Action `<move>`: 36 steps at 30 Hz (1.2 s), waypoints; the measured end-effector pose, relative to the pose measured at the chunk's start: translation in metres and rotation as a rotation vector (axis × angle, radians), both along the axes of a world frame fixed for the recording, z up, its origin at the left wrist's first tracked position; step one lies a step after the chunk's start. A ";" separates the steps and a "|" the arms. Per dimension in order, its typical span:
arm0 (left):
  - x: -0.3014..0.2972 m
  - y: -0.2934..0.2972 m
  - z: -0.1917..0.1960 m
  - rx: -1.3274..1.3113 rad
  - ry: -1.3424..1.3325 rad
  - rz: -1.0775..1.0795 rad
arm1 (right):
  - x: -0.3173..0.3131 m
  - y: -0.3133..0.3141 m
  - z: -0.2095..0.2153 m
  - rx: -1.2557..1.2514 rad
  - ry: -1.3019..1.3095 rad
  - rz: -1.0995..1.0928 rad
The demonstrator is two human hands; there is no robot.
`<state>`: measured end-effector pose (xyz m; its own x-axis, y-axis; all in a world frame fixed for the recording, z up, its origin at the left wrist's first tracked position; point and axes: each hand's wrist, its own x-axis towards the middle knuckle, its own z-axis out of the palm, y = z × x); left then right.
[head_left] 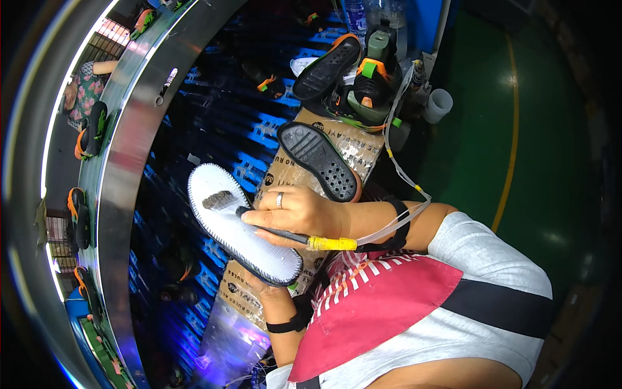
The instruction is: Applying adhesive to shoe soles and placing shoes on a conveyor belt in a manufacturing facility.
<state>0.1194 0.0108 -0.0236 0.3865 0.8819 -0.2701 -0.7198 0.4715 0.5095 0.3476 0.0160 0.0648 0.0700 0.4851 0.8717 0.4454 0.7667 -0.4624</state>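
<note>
A shoe upper (249, 241) is turned bottom up, showing its white stitched base, which is ringed with a dark edge. My left hand (264, 284) supports it from below near one end; the fingers are mostly hidden under the shoe. My right hand (299, 211), wearing a ring, is closed round the dark handle of a brush (221, 200). The bristles rest on the white base toward its far end. Yellow tape (332, 244) wraps the handle's rear, where a clear tube leads off past my right forearm. Beside my right hand lies a black outsole (319, 159).
Brown cardboard (241, 288) covers the bench. Shoes (374, 91) and another sole (328, 67) are piled at the back, near a white cup (439, 104). A conveyor (123, 139) carries several shoes at left, with scissors (166, 87) on its edge. Another person (87, 94) stands beyond it.
</note>
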 end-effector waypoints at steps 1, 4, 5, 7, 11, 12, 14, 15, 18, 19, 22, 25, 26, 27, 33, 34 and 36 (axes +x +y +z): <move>0.001 -0.001 0.000 0.002 -0.006 -0.004 | 0.002 -0.002 -0.002 -0.012 -0.006 0.019; 0.002 -0.002 -0.004 0.020 -0.030 -0.034 | 0.005 -0.006 -0.008 -0.021 -0.008 0.032; 0.003 -0.001 -0.005 0.013 -0.017 -0.028 | 0.005 -0.009 -0.010 -0.044 0.002 0.048; 0.003 0.001 -0.006 0.012 0.000 -0.011 | 0.004 -0.018 -0.014 -0.063 0.011 0.060; -0.007 0.001 -0.008 0.011 0.065 0.065 | 0.001 -0.032 -0.019 -0.065 0.014 0.181; -0.009 0.000 -0.007 0.016 0.088 0.092 | 0.001 -0.033 -0.020 -0.084 0.042 0.223; -0.009 -0.004 -0.002 0.036 0.141 0.126 | 0.013 -0.037 -0.017 -0.093 0.029 0.279; -0.010 -0.005 0.000 0.056 0.104 0.084 | 0.020 -0.039 -0.016 -0.151 0.034 0.392; -0.002 -0.008 0.015 0.001 0.129 0.241 | 0.028 -0.038 -0.009 -0.384 0.331 0.591; 0.000 -0.008 0.017 -0.003 0.102 0.268 | 0.029 -0.039 -0.009 -0.583 0.558 0.681; -0.005 -0.006 0.016 0.213 -0.069 -0.026 | 0.030 -0.028 -0.008 -0.814 1.002 0.851; 0.026 -0.020 0.021 0.211 0.041 0.201 | 0.006 -0.017 -0.010 -0.878 1.268 0.991; 0.038 -0.018 0.027 0.310 0.104 0.184 | -0.001 -0.016 -0.014 -0.887 1.233 0.958; 0.044 -0.013 0.032 0.308 0.101 0.116 | -0.006 -0.014 -0.018 -0.882 1.057 0.843; 0.017 -0.002 0.014 0.122 0.057 0.351 | -0.008 -0.035 -0.024 -0.392 0.437 0.430; 0.008 -0.002 0.007 0.142 0.105 0.363 | -0.008 -0.036 -0.028 -0.358 0.348 0.393; -0.002 -0.004 0.008 0.135 -0.072 0.242 | -0.006 -0.038 -0.031 -0.397 0.391 0.387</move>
<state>0.1171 0.0073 -0.0152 0.1747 0.9769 -0.1235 -0.8397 0.2133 0.4995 0.3412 -0.0216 0.0340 0.1007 0.8170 0.5678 -0.0848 0.5757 -0.8133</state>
